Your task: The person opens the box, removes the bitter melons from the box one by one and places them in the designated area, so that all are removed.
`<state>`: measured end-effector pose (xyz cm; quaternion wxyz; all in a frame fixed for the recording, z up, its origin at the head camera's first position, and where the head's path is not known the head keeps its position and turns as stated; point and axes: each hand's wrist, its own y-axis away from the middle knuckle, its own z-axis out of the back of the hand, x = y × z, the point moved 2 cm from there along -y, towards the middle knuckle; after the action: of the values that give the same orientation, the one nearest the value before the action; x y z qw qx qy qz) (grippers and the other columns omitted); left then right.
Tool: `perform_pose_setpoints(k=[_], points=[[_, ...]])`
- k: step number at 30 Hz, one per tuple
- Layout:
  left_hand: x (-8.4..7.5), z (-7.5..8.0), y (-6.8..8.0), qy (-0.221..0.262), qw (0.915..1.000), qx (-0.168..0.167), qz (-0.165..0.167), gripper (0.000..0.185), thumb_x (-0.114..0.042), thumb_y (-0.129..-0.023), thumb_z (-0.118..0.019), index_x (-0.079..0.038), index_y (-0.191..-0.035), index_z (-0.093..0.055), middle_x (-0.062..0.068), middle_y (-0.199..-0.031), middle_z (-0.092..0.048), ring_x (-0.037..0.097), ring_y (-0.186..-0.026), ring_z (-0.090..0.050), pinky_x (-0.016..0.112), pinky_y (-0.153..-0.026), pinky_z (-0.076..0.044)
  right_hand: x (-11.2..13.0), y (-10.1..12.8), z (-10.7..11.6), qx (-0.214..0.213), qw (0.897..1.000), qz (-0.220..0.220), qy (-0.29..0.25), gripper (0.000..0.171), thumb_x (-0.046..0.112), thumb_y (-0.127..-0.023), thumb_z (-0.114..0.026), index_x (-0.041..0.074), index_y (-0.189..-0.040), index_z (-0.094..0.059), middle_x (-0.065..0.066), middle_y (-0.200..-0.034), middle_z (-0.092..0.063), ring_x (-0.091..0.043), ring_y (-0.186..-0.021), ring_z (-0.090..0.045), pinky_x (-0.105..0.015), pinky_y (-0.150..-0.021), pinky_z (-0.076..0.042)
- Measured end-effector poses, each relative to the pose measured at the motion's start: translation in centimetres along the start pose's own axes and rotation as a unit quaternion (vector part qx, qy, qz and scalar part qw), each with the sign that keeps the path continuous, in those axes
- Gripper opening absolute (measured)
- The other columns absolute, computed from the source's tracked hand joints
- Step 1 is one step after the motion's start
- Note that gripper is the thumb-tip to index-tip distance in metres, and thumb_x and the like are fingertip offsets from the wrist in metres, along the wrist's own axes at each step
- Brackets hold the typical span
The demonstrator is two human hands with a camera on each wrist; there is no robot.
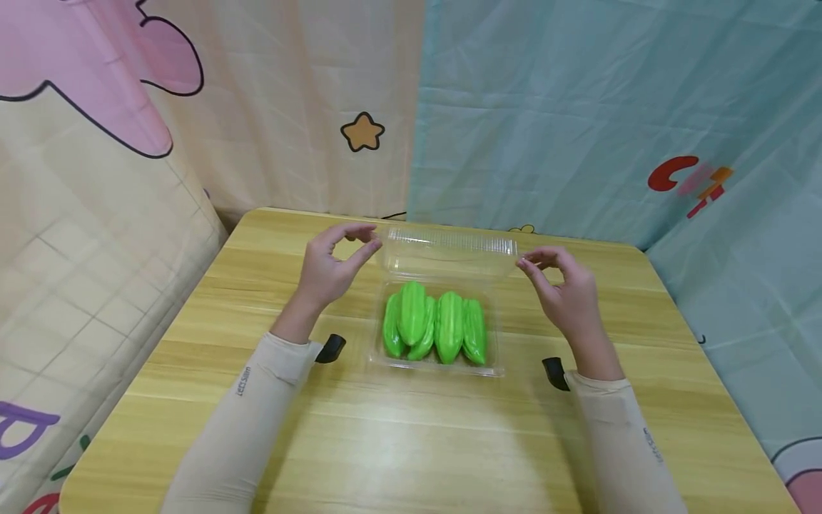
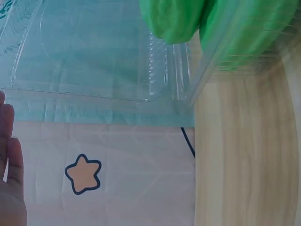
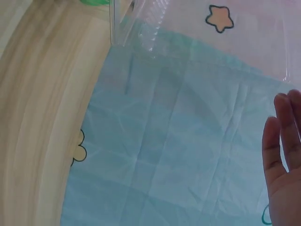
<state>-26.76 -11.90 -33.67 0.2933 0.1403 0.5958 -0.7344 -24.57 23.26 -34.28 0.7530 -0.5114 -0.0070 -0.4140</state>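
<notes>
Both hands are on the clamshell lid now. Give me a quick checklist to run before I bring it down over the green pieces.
1. Left hand pinches the left corner of the clear lid: ok.
2. Right hand on the right corner: fingertips are at the edge, but a firm pinch cannot be confirmed: cannot tell.
3. Lid raised and open behind the tray: ok.
4. Green pieces all inside the tray walls: ok in the head view; whether any stands above the rim: cannot tell.
5. Tray flat on the wooden table, well away from its edges: ok.
6. Nothing lying between lid and tray rim: ok, as far as visible.
</notes>
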Motion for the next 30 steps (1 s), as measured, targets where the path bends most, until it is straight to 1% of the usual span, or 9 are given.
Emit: perform_pose_setpoints(k=[3, 7, 9, 14, 17, 21, 24, 27, 30], points=[[-0.1, -0.3, -1.2, 0.007, 0.9985, -0.004, 0.054, 0.022, 0.008, -0.087, -0.073, 0.01, -0.109, -0.067, 0.021, -0.095, -0.071, 0.031, -0.092, -0.063, 0.043, -0.088, -0.048, -0.7, -0.9, -0.6, -0.008, 0.999, -0.05, -0.01, 0.017, 0.004, -0.091, -0.075, -0.003, -0.104, -0.068, -0.01, -0.095, -0.073, -0.008, -0.083, -0.063, -0.016, -0.078, -0.048], [2.7, -1.0, -2.2, 0.018, 0.9929, -0.001, 0.118, 0.024, -0.004, -0.093, -0.072, 0.004, -0.116, -0.068, 0.018, -0.105, -0.071, 0.027, -0.099, -0.063, 0.048, -0.093, -0.047, -1.5, -2.1, -1.4, -0.016, 0.994, -0.097, -0.049, 0.021, 0.006, -0.093, -0.072, -0.004, -0.111, -0.066, -0.012, -0.101, -0.071, 0.001, -0.088, -0.061, -0.017, -0.082, -0.048], [4.2, -1.2, -2.4, 0.026, 0.9901, -0.001, 0.138, 0.026, -0.009, -0.095, -0.071, 0.0, -0.119, -0.069, 0.017, -0.108, -0.071, 0.025, -0.102, -0.063, 0.044, -0.094, -0.047, -1.7, -2.6, -1.8, -0.018, 0.992, -0.1, -0.072, 0.024, 0.004, -0.093, -0.072, -0.005, -0.114, -0.065, -0.015, -0.104, -0.07, -0.001, -0.09, -0.061, -0.018, -0.083, -0.048], [5.9, -1.5, -2.5, 0.036, 0.9854, -0.01, 0.166, 0.028, -0.018, -0.097, -0.07, -0.004, -0.121, -0.071, 0.012, -0.111, -0.072, 0.019, -0.101, -0.064, 0.035, -0.091, -0.049, -2.3, -3.3, -2.7, -0.004, 0.986, -0.103, -0.134, 0.033, -0.005, -0.094, -0.067, -0.008, -0.125, -0.059, -0.022, -0.108, -0.066, -0.015, -0.095, -0.064, -0.02, -0.085, -0.05], [6.6, -1.6, -2.3, 0.037, 0.9808, -0.003, 0.192, 0.031, -0.025, -0.097, -0.07, -0.004, -0.12, -0.072, 0.008, -0.111, -0.073, 0.018, -0.1, -0.063, 0.034, -0.09, -0.049, -2.8, -3.2, -3.0, 0.014, 0.98, -0.119, -0.158, 0.039, -0.005, -0.096, -0.063, -0.004, -0.134, -0.054, -0.024, -0.113, -0.063, -0.023, -0.102, -0.065, -0.021, -0.087, -0.051], [7.6, -1.9, -1.5, 0.035, 0.9707, 0.02, 0.237, 0.035, -0.03, -0.097, -0.07, -0.004, -0.12, -0.072, 0.004, -0.111, -0.073, 0.016, -0.099, -0.063, 0.033, -0.089, -0.049, -3.7, -2.9, -3.4, 0.04, 0.973, -0.152, -0.171, 0.051, -0.002, -0.099, -0.06, 0.008, -0.148, -0.048, -0.02, -0.116, -0.061, -0.031, -0.107, -0.066, -0.021, -0.086, -0.052], [8.3, -2.2, -0.8, 0.03, 0.966, 0.029, 0.255, 0.033, -0.03, -0.097, -0.071, -0.005, -0.119, -0.073, 0.004, -0.109, -0.073, 0.017, -0.098, -0.063, 0.032, -0.089, -0.05, -4.4, -2.6, -3.8, 0.049, 0.965, -0.175, -0.188, 0.059, -0.001, -0.099, -0.06, 0.013, -0.153, -0.042, -0.018, -0.117, -0.06, -0.03, -0.106, -0.066, -0.022, -0.086, -0.053], [8.8, -2.6, -0.3, 0.027, 0.9629, 0.032, 0.267, 0.03, -0.028, -0.096, -0.071, -0.007, -0.118, -0.074, 0.004, -0.108, -0.074, 0.017, -0.096, -0.064, 0.032, -0.088, -0.05, -5.0, -2.3, -4.3, 0.048, 0.96, -0.191, -0.199, 0.056, -0.001, -0.099, -0.06, 0.006, -0.151, -0.042, -0.022, -0.119, -0.06, -0.024, -0.103, -0.065, -0.023, -0.086, -0.053], [9.2, -2.9, 0.2, 0.03, 0.9601, 0.036, 0.276, 0.03, -0.027, -0.097, -0.071, -0.007, -0.119, -0.074, 0.005, -0.108, -0.073, 0.018, -0.096, -0.064, 0.032, -0.088, -0.05, -5.5, -1.8, -4.6, 0.047, 0.957, -0.211, -0.195, 0.047, -0.001, -0.099, -0.06, -0.003, -0.144, -0.045, -0.028, -0.121, -0.06, -0.016, -0.101, -0.064, -0.022, -0.085, -0.052]])
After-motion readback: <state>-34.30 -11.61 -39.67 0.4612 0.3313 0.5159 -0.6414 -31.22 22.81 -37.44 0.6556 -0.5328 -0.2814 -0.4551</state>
